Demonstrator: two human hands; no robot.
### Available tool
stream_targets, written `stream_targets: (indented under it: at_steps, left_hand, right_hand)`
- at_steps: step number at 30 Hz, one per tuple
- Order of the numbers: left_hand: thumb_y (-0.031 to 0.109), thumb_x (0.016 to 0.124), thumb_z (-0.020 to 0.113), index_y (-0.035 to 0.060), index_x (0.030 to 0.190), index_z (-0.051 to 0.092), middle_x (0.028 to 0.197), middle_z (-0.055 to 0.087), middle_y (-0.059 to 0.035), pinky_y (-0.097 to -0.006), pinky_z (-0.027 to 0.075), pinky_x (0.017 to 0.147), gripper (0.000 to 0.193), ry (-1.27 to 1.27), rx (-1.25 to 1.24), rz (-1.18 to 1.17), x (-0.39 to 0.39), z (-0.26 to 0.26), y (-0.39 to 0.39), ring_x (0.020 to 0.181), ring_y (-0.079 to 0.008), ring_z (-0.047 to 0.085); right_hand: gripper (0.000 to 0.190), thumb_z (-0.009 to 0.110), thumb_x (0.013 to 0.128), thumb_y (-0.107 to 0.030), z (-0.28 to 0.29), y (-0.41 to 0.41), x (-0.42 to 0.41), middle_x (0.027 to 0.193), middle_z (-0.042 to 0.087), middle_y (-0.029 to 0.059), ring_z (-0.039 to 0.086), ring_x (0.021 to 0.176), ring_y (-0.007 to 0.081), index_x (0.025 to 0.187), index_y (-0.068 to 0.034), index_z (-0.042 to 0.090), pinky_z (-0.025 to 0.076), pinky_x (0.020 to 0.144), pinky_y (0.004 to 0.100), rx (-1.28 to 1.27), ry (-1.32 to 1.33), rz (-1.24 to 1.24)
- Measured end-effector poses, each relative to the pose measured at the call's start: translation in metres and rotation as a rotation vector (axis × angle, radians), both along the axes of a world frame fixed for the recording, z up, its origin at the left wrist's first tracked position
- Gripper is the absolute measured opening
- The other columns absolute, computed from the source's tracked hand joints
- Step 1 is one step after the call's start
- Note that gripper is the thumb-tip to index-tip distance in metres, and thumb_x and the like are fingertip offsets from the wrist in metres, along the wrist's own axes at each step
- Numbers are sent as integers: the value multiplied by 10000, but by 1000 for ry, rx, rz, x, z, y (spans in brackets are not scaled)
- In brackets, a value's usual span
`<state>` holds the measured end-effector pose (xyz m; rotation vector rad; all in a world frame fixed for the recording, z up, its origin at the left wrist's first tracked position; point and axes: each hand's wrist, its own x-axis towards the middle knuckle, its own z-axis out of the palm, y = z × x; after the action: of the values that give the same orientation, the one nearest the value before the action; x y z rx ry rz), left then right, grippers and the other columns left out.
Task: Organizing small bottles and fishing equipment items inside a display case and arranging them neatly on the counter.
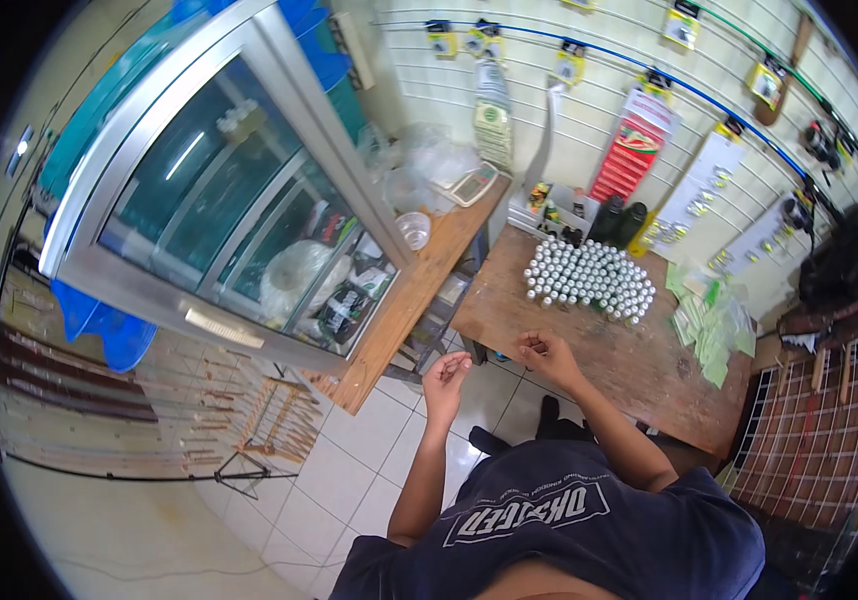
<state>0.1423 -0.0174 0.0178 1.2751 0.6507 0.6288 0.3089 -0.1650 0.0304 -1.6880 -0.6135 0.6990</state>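
My left hand (444, 376) is raised over the tiled floor, left of the wooden table (489, 289). Its fingers are loosely bent, and no object shows in them. Just at the table's near left edge hovers my right hand (551, 360), fingers curled but apart, with nothing visible in its grasp. Beyond it on the table stands a tight group of small bottles or vials with silvery caps (586, 277). To their right lies a loose pile of pale green packets or sheets (708, 319). Neither hand touches the bottles.
A glass display cabinet (249, 330) stands on a wooden counter (406, 315) at left. That counter also bears a digital scale (471, 184) and a clear plastic bowl (414, 229). A white box (567, 204) and dark bottles (618, 219) back the table. Fishing rods (646, 69) hang on the slatted wall.
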Motion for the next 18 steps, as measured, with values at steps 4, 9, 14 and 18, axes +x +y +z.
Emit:
stream_targets:
  at_steps: [4,9,14,18]
  left_hand:
    - [73,843,654,-25,969,614,884,652,-49,-211,456,758,165,7,-52,-72,29,8,-18,821,-87,598]
    - [111,844,659,-14,960,621,860,650,-42,-209,456,722,175,21,3,-127,65,2,-44,786,-84,594]
    - [148,844,663,-1,975,621,846,652,-38,-214,456,684,203,61,17,-157,99,-25,-87,757,-88,596]
    - [153,835,674,6,945,635,825,650,-27,-219,453,686,188,113,20,-254,116,-56,-129,748,-83,587]
  right_hand:
    - [232,629,840,-75,-9,-38,22,877,635,41,587,746,89,1056,6,604,483,656,235,-120,12,-70]
    - [229,624,841,-83,-25,-78,59,864,635,41,578,740,88,1050,9,606,478,651,238,-102,27,-103]
    - [237,649,807,-141,-40,-119,97,811,648,64,581,715,111,1009,-17,644,470,643,266,-44,31,-155]
    - [229,658,791,-149,-71,-159,120,792,644,66,578,691,121,976,-13,646,465,635,277,-79,32,-196]
